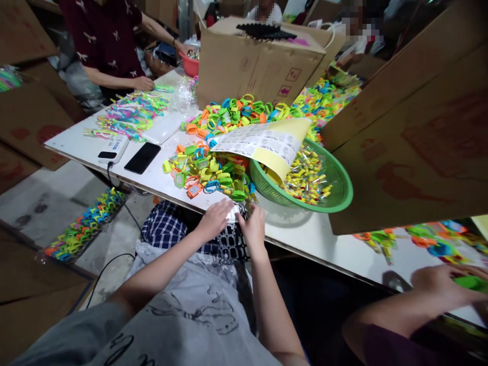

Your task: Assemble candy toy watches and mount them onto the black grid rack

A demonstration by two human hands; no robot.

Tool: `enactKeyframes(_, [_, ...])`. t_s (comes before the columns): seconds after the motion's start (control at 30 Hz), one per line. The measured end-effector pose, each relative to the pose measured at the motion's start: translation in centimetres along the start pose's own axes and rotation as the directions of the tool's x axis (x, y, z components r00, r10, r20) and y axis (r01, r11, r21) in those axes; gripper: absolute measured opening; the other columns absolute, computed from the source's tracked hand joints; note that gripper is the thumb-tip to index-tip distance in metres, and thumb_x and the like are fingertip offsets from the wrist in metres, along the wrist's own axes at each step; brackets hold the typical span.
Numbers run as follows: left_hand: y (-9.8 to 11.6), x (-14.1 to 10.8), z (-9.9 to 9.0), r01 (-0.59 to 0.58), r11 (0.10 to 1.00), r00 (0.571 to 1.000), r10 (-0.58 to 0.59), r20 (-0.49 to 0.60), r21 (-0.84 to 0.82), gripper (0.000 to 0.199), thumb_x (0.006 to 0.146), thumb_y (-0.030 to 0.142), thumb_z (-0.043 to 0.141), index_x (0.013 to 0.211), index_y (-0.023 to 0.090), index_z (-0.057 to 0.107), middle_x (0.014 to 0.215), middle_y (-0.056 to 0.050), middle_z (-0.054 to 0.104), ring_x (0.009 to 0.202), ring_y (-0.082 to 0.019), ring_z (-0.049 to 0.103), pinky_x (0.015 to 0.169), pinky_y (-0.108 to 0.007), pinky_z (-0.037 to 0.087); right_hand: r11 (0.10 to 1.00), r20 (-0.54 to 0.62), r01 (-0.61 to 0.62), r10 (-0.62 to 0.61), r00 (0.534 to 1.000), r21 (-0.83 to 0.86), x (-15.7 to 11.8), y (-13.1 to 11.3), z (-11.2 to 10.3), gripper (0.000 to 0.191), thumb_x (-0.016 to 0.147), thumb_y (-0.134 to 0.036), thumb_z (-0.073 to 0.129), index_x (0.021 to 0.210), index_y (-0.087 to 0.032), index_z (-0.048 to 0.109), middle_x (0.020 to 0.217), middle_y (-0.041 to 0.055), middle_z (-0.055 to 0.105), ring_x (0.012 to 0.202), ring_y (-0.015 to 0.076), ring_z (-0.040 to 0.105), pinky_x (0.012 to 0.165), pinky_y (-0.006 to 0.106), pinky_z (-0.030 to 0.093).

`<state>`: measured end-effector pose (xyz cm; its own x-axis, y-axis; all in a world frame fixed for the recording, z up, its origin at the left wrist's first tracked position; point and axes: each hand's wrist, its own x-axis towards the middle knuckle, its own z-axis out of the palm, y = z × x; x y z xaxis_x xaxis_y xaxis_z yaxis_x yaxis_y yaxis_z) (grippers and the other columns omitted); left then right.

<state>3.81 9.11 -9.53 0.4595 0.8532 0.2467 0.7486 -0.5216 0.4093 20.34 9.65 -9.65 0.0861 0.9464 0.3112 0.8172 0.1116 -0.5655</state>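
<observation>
A white table (pixel 297 236) ran across a cluttered room with a pale, stained floor (pixel 49 188). A large cardboard box (pixel 412 132) leaned in on the right, its red print too blurred to read. Another brown box (pixel 251 66) sat mid-table with pink symbols and lines too small to read. Across the table, a co-worker in a dark patterned top (pixel 102 40) reached over bright strips; another person's hand (pixel 434 284) held something green at the right edge.

A green basket (pixel 343 183) held small yellow pieces, and a sticker sheet (pixel 263 142) lay curled over it, rows of labels illegible. Beside it spread a heap of coloured toy watches (pixel 221 168).

The black grid tray (pixel 231 249) was over the lap, at the table's near edge, between the two hands. The left hand (pixel 215 221) had its fingers close together over a small whitish piece (pixel 232 213) at the tray's top; the right hand (pixel 253 226) had its thumb apart from its fingers, beside that piece. Whether either gripped could not be told.

A dark-screened phone (pixel 143 157) lay near a white power bank (pixel 114 147) with unreadable print.
</observation>
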Motion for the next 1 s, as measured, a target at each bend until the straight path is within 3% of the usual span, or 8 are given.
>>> enactKeyframes(0.07, [0.1, -0.1, 0.5, -0.143, 0.989, 0.986, 0.138, 0.096, 0.048, 0.048, 0.092, 0.030, 0.032, 0.137, 0.013, 0.036, 0.146, -0.011, 0.037, 0.139, -0.021, 0.024, 0.113, -0.040, 0.019, 0.985, 0.082, 0.163, -0.159, 0.984, -0.048, -0.2, -0.6, -0.3, 0.046, 0.089, -0.031, 0.040, 0.131, -0.011, 0.043, 0.133, 0.0203, 0.045, 0.126, 0.0295, 0.040, 0.100, 0.046, 0.036])
enactKeyframes(0.13, [0.2, -0.2, 1.0, -0.149, 0.982, 0.980, 0.132, 0.147, 0.112, 0.051, 0.092, 0.032, 0.032, 0.136, 0.007, 0.038, 0.144, -0.015, 0.039, 0.139, -0.023, 0.026, 0.114, -0.040, 0.016, 0.948, 0.235, 0.309, -0.283, 0.930, -0.079, -0.7, -1.0, -0.4, 0.047, 0.093, -0.026, 0.030, 0.138, -0.016, 0.038, 0.143, 0.0135, 0.038, 0.135, 0.0271, 0.030, 0.108, 0.048, 0.028])
enactKeyframes(0.2, [0.2, -0.3, 1.2, -0.126, 0.980, 0.980, 0.099, 0.174, 0.153, 0.053, 0.091, 0.033, 0.034, 0.135, 0.005, 0.039, 0.142, -0.017, 0.040, 0.138, -0.023, 0.027, 0.115, -0.040, 0.016, 0.918, 0.374, 0.384, -0.325, 0.869, -0.094, -1.1, -1.0, -0.2, 0.049, 0.095, -0.026, 0.025, 0.142, -0.017, 0.032, 0.147, 0.0095, 0.034, 0.138, 0.0250, 0.026, 0.111, 0.050, 0.022])
enactKeyframes(0.27, [0.1, -0.3, 1.2, -0.135, 0.978, 0.975, 0.103, 0.196, 0.160, 0.055, 0.090, 0.034, 0.035, 0.136, 0.004, 0.038, 0.144, -0.017, 0.038, 0.139, -0.023, 0.026, 0.115, -0.040, 0.016, 0.909, 0.445, 0.401, -0.315, 0.839, -0.114, -1.5, -0.6, -0.1, 0.052, 0.096, -0.032, 0.024, 0.146, -0.016, 0.022, 0.149, 0.0084, 0.030, 0.138, 0.0238, 0.025, 0.113, 0.050, 0.020])
enactKeyframes(0.4, [-0.6, -0.4, 0.5, -0.181, 0.974, 0.961, 0.146, 0.234, 0.136, 0.056, 0.091, 0.036, 0.034, 0.138, 0.004, 0.035, 0.146, -0.015, 0.034, 0.139, -0.023, 0.025, 0.114, -0.038, 0.016, 0.887, 0.481, 0.438, -0.324, 0.815, -0.145, -1.4, 0.2, -0.1, 0.060, 0.096, -0.043, 0.026, 0.147, -0.013, 0.016, 0.150, 0.0094, 0.024, 0.139, 0.0237, 0.022, 0.113, 0.049, 0.021])
enactKeyframes(0.7, [-4.6, -3.6, -3.0, -0.239, 0.969, 0.947, 0.219, 0.234, 0.060, 0.050, 0.093, 0.026, 0.029, 0.142, 0.018, 0.028, 0.147, -0.008, 0.036, 0.138, -0.018, 0.029, 0.116, -0.042, 0.010, 0.874, 0.505, 0.474, -0.361, 0.784, -0.111, -1.0, 0.9, 0.1, 0.062, 0.094, -0.046, 0.030, 0.147, -0.016, 0.017, 0.150, 0.0125, 0.023, 0.139, 0.0242, 0.021, 0.111, 0.048, 0.025])
enactKeyframes(0.83, [-3.2, -2.5, -3.1, -0.263, 0.965, 0.944, 0.256, 0.206, 0.006, 0.051, 0.094, 0.030, 0.030, 0.142, 0.015, 0.027, 0.149, -0.010, 0.030, 0.140, -0.019, 0.022, 0.116, -0.042, 0.008, 0.883, 0.526, 0.461, -0.353, 0.774, -0.086, -1.1, 0.9, 0.0, 0.066, 0.093, -0.048, 0.033, 0.147, -0.015, 0.017, 0.151, 0.0140, 0.019, 0.140, 0.0255, 0.018, 0.112, 0.049, 0.023])
enactKeyframes(1.0, [-1.6, -1.6, -1.1, -0.285, 0.956, 0.916, 0.293, 0.273, -0.067, 0.058, 0.092, 0.043, 0.037, 0.140, 0.011, 0.032, 0.148, -0.013, 0.031, 0.140, -0.019, 0.023, 0.117, -0.038, 0.009, 0.894, 0.544, 0.440, -0.326, 0.773, -0.090, -1.3, 0.8, -0.3, 0.065, 0.094, -0.047, 0.029, 0.147, -0.013, 0.015, 0.152, 0.0131, 0.017, 0.141, 0.0244, 0.016, 0.113, 0.047, 0.021])
